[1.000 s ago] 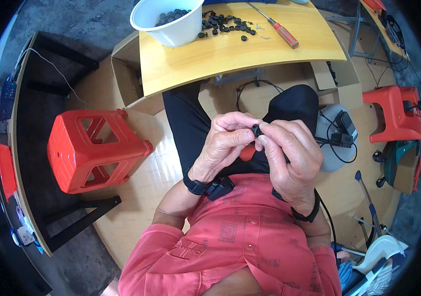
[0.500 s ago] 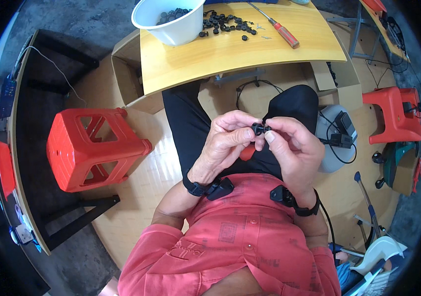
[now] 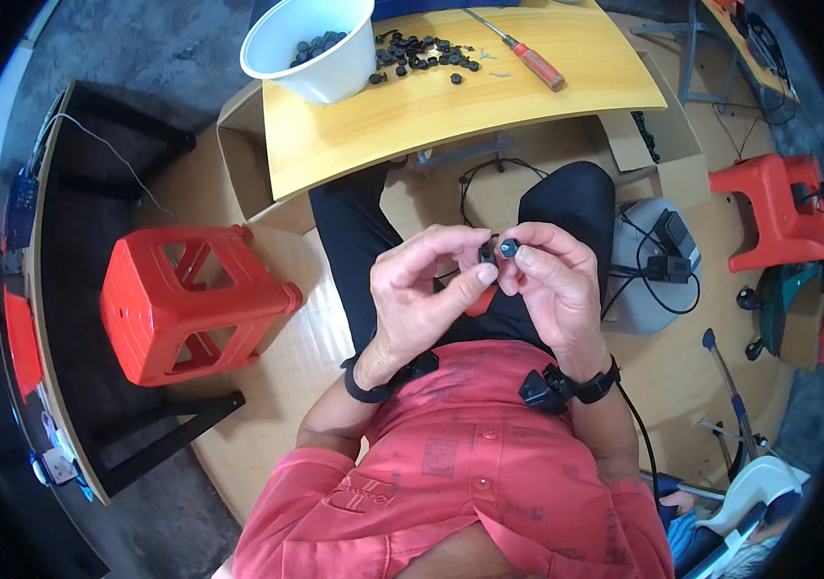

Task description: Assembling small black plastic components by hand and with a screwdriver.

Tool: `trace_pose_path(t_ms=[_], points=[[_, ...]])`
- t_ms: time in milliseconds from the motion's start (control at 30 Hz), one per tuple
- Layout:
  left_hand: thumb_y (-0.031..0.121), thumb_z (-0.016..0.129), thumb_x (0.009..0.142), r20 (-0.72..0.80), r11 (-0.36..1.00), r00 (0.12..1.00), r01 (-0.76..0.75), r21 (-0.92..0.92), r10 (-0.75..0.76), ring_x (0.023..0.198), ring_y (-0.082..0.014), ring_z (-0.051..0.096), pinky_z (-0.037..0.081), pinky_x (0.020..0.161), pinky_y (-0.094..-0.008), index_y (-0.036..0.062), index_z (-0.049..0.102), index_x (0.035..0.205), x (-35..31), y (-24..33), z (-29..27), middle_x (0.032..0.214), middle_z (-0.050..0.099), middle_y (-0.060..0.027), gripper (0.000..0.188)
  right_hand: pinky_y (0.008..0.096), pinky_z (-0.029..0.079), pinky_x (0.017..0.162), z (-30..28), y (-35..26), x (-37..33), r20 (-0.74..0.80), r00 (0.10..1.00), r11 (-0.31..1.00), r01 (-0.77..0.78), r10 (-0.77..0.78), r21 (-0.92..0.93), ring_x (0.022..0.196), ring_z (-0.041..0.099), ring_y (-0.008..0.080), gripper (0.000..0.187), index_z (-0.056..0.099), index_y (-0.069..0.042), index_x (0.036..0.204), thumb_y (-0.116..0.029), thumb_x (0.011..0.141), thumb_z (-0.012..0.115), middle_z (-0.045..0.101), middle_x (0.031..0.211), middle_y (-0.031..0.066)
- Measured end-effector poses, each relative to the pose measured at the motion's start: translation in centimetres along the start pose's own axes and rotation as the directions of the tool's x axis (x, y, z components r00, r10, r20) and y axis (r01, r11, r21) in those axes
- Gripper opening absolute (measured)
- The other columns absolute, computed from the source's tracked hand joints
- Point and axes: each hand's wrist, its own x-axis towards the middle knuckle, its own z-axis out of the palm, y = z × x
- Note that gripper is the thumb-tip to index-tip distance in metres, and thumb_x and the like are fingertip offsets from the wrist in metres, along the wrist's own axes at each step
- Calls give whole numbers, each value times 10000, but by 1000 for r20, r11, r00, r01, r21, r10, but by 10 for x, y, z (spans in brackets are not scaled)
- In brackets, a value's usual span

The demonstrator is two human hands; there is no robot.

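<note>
Above my lap, both hands pinch small black pieces between thumb and fingertips. My left hand (image 3: pixel 426 289) is closed on a small black plastic part (image 3: pixel 486 254), mostly hidden by the fingers. In my right hand (image 3: pixel 559 285) is a small black knob (image 3: pixel 508 248) with a pale spot at its centre, turned to face up. The two pieces are close together with a narrow gap between them. Below the fingertips an orange-red piece (image 3: pixel 481 301) shows, partly covered by the hands; its kind cannot be made out.
Ahead stands a yellow wooden table (image 3: pixel 431 114) with a white plastic tub (image 3: pixel 343 68) of black pieces, scattered black knobs (image 3: pixel 422 56) and a red-handled screwdriver (image 3: pixel 537 66). A red stool (image 3: pixel 132 311) is at left, another (image 3: pixel 759 207) at right. A grey bin (image 3: pixel 636 289) carries cabled black devices.
The two black pieces, earlier held in line against each other, are now apart. My right hand has turned its knob upward. The whole view has shifted slightly.
</note>
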Motion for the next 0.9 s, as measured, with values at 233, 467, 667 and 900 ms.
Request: trace_pose_path(t_ms=[233, 467, 667, 900], points=[[-41, 712, 703, 93, 937, 980, -196, 291, 176, 714, -161, 596, 474, 640, -257, -31, 650, 985, -1, 4, 11, 827, 641, -117, 289, 234, 472, 627, -1, -4, -4, -26, 999, 998, 44, -45, -38, 667, 563, 116, 189, 608, 44, 1037, -3, 858, 568, 629, 815, 83], [-54, 693, 683, 128, 867, 934, -357, 347, 334, 662, -169, 595, 463, 532, -242, -23, 655, 983, 2, 0, 16, 783, 638, -105, 303, 223, 468, 606, 3, -8, -9, -43, 988, 982, 144, -150, -119, 651, 562, 110, 196, 609, 45, 1047, 11, 860, 560, 625, 797, 77], [-41, 698, 708, 118, 932, 965, -259, 254, 236, 663, -133, 580, 458, 537, -239, -28, 642, 1018, -3, 0, 15, 800, 639, -96, 316, 224, 467, 591, 3, -8, -10, -47, 988, 986, 143, -147, -90, 652, 562, 111, 194, 613, 47, 1040, 22, 853, 567, 625, 793, 76], [-5, 667, 794, 164, 762, 956, 294, -577, -245, 741, -182, 624, 513, 690, -276, -29, 586, 1057, -5, -11, 1, 887, 642, -136, 276, 238, 451, 592, 10, -13, -17, -9, 983, 972, 179, -183, -150, 661, 549, 122, 180, 602, 57, 1022, 20, 854, 549, 618, 825, 101]])
